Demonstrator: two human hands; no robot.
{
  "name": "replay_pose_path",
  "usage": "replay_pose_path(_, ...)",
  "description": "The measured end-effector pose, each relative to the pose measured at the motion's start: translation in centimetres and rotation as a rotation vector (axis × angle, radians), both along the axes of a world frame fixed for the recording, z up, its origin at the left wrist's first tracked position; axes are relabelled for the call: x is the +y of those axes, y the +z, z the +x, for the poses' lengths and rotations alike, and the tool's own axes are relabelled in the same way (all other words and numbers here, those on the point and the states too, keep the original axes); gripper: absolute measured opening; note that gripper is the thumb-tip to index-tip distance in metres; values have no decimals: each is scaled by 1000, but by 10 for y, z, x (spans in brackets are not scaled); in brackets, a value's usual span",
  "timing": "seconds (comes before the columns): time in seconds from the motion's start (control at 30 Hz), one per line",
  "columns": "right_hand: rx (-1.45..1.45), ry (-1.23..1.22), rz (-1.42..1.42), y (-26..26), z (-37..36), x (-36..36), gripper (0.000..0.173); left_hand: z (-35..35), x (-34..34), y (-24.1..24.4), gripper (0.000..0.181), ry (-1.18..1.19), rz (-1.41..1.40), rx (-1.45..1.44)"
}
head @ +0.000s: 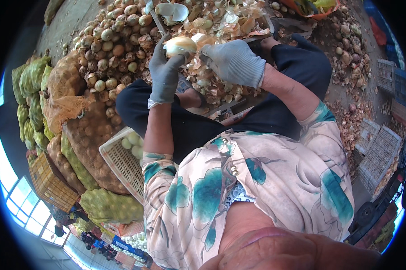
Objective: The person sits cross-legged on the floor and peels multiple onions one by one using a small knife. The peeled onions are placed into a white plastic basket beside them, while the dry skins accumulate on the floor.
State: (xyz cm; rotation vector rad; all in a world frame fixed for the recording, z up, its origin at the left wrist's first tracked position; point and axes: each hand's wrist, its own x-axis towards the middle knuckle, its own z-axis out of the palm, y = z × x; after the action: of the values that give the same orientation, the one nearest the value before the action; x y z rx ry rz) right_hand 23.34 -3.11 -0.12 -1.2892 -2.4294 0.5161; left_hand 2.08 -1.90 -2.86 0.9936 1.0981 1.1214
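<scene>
A partly peeled onion is held in my left hand, which wears a grey glove; the thumb and fingers wrap its left side. My right hand, gloved too, has its fingers curled in at the onion's right end. Whether a small blade sits in those right fingers is hidden. Beneath both hands lies a heap of onion skins, dry and papery. Just past my left fingers a flat, pale strip slants up to some white onion layers.
Unpeeled onions are piled at the left, beside full mesh sacks. A white plastic basket by my left elbow holds peeled onions. Crates and another onion pile lie to the right. People are far off at lower left.
</scene>
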Motion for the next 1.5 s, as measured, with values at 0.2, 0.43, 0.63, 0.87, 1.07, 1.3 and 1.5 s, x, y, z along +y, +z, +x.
replay_pose_path(0.2,-12,-28,14,-30,21,0,22,-31,15,-34,51,4,30,-22)
replay_pose_path(0.43,118,-96,153,-34,6,-1,38,-21,11,-26,55,-43,-23,-56)
replay_pose_path(0.63,-28,-59,361,-39,-6,-2,44,-13,9,-19,55,20,-192,-389)
replay_pose_path(0.87,-134,-136,498,-40,-9,-5,53,-9,13,-21,54,32,-467,-721)
replay_pose_path(1.07,-161,-184,473,-42,-9,-4,51,1,11,-12,54,-12,-557,-777)
replay_pose_path(1.3,643,-272,-857,-1,-5,0,32,1,9,-14,62,-2,-487,-622)
replay_pose_path(1.5,357,-155,-205,-30,2,2,34,0,9,-24,57,82,-467,-503)
